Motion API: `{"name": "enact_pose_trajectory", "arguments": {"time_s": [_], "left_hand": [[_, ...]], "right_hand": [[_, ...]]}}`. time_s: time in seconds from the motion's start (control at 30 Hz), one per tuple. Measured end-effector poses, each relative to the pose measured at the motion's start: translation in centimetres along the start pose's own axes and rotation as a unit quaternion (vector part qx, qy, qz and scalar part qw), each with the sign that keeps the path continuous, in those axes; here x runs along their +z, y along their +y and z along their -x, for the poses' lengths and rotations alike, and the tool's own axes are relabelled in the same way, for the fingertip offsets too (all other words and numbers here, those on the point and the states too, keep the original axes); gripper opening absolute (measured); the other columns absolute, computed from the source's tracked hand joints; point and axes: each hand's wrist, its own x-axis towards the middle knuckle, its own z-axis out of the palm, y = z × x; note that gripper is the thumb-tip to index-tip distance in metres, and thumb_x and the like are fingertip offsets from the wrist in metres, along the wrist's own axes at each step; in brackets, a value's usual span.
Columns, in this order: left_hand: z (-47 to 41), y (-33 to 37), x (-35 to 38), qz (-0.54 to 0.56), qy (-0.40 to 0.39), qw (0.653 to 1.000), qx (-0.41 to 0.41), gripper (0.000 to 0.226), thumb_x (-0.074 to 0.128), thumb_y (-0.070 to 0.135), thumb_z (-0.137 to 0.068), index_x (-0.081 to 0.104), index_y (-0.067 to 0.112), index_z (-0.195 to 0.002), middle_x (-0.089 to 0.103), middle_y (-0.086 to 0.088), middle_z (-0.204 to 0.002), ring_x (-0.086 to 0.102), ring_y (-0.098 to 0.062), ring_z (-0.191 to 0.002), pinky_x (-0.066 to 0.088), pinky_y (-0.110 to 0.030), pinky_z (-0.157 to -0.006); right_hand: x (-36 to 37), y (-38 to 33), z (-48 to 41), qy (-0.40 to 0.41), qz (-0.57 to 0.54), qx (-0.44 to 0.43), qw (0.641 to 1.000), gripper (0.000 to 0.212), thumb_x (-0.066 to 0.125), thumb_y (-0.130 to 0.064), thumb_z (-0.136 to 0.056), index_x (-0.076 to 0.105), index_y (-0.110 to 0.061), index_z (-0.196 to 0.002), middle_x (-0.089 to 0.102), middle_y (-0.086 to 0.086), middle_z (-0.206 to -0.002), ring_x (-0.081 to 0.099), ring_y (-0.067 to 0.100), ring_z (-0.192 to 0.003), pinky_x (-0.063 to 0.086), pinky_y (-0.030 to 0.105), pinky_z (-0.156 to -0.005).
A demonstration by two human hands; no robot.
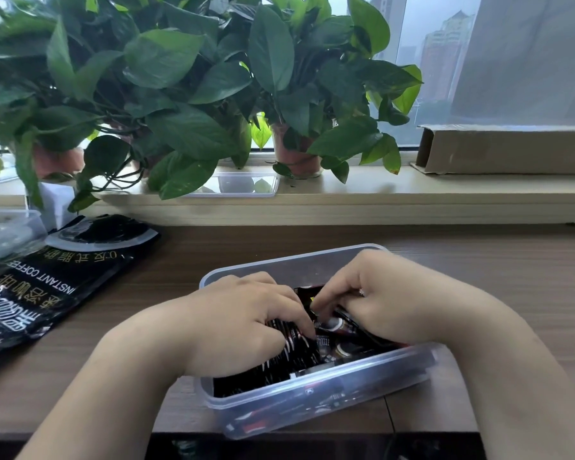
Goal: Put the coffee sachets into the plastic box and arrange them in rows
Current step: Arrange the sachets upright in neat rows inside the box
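Clear rectangular plastic box (316,398) overhangs near worktop (478,277) edge, dark coffee sachets (299,351) inside. Left hand (243,322) fingers pressing sachets flat; right hand (385,300) fingers pinching one sachet. Black instant-coffee bag (47,280) at left edge; bare wood right.

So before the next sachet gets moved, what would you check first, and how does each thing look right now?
1. Box sits flat on the desk: ok, though its near edge is close to the desk's front edge.
2. Both hands inside the box: ok, left hand and right hand are over the sachets.
3. Fingers grip a sachet: cannot tell, the fingertips are buried among the packets.
4. Sachets lined up in rows: not ok, those in the middle lie at mixed angles.
5. Room left in the box: ok, bare space shows at the far end.
6. Coffee bag out of the way: ok, it lies to the left.
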Motion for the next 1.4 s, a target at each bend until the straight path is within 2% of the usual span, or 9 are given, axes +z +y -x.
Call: {"name": "enact_pose_trajectory", "arguments": {"time_s": [0.07,0.2,0.47,0.77,0.87,0.93,1.0,1.17,1.4], "left_hand": [[-0.1,0.0,0.0,-0.006,0.0,1.0,-0.004,0.056,0.036,0.031,-0.071,0.061,0.052,-0.116,0.05,0.039,-0.125,0.03,0.011,-0.122,0.028,-0.033,-0.113],[-0.2,0.1,0.0,-0.016,-0.008,1.0,-0.017,0.055,0.033,0.032,-0.071,0.06,0.054,-0.114,0.049,0.04,-0.126,0.028,0.012,-0.12,0.025,-0.033,-0.114],[-0.6,0.4,0.3,-0.042,-0.01,0.998,-0.039,0.055,0.03,0.035,-0.072,0.06,0.057,-0.112,0.048,0.042,-0.128,0.029,0.01,-0.119,0.025,-0.035,-0.114],[-0.3,0.4,0.0,-0.041,-0.022,0.999,-0.021,0.061,0.031,0.035,-0.072,0.059,0.059,-0.121,0.045,0.047,-0.13,0.027,0.011,-0.126,0.025,-0.031,-0.115],[-0.1,0.4,-0.1,-0.036,-0.02,0.999,-0.015,0.061,0.034,0.036,-0.073,0.056,0.062,-0.124,0.044,0.048,-0.131,0.025,0.015,-0.126,0.023,-0.03,-0.115],[0.0,0.5,-0.1,-0.039,-0.019,0.999,-0.011,0.062,0.034,0.037,-0.073,0.055,0.062,-0.125,0.044,0.045,-0.134,0.023,0.016,-0.126,0.022,-0.031,-0.116],[0.1,0.6,-0.1,-0.044,-0.015,0.999,-0.011,0.063,0.033,0.037,-0.073,0.053,0.064,-0.126,0.041,0.042,-0.139,0.021,0.016,-0.128,0.021,-0.031,-0.117],[0.4,0.8,-0.1,-0.046,-0.009,0.999,-0.015,0.064,0.032,0.038,-0.071,0.052,0.066,-0.125,0.035,0.037,-0.142,0.018,0.012,-0.131,0.02,-0.03,-0.116],[0.0,0.5,0.1,-0.042,-0.001,0.999,-0.024,0.06,0.032,0.039,-0.072,0.055,0.063,-0.123,0.039,0.039,-0.135,0.023,0.012,-0.128,0.023,-0.032,-0.115]], "right_hand": [[0.4,-0.2,-0.1,-0.051,-0.018,0.008,0.999,0.053,0.042,0.008,-0.088,0.079,-0.027,-0.103,0.068,-0.021,-0.069,0.058,-0.012,-0.058,0.04,0.003,-0.055],[0.7,0.4,-0.4,-0.098,-0.016,0.036,0.994,0.057,0.04,0.009,-0.083,0.07,-0.032,-0.109,0.075,-0.016,-0.098,0.061,-0.01,-0.076,0.047,0.01,-0.075],[0.6,0.3,-0.4,-0.073,0.045,0.039,0.996,0.045,0.034,-0.01,-0.065,0.071,-0.031,-0.078,0.076,-0.011,-0.088,0.067,0.016,-0.09,0.055,0.038,-0.087],[0.5,0.4,-0.3,0.026,-0.039,-0.019,0.999,0.045,0.043,0.007,-0.078,0.078,-0.022,-0.082,0.076,-0.009,-0.076,0.062,0.002,-0.06,0.045,0.013,-0.056],[-0.3,0.9,-0.4,0.163,0.01,-0.067,0.984,0.034,0.057,0.001,-0.084,0.079,-0.025,-0.083,0.073,-0.012,-0.073,0.065,0.002,-0.067,0.048,0.012,-0.061],[-1.0,0.9,-0.5,0.191,0.069,-0.059,0.977,0.032,0.059,-0.003,-0.086,0.078,-0.028,-0.091,0.074,-0.012,-0.084,0.065,0.002,-0.077,0.048,0.009,-0.069],[-1.0,1.0,-0.9,0.164,0.113,-0.03,0.98,0.034,0.058,-0.007,-0.087,0.076,-0.031,-0.102,0.073,-0.013,-0.098,0.062,0.002,-0.083,0.046,0.008,-0.072],[1.0,1.4,-2.9,0.04,0.216,0.004,0.976,0.024,0.057,-0.019,-0.091,0.067,-0.022,-0.113,0.066,-0.004,-0.115,0.059,0.022,-0.111,0.05,0.04,-0.095],[1.1,1.4,-3.1,-0.057,0.28,0.043,0.957,0.033,0.055,-0.038,-0.096,0.064,-0.023,-0.124,0.05,0.002,-0.122,0.045,0.023,-0.122,0.042,0.041,-0.104]]}}
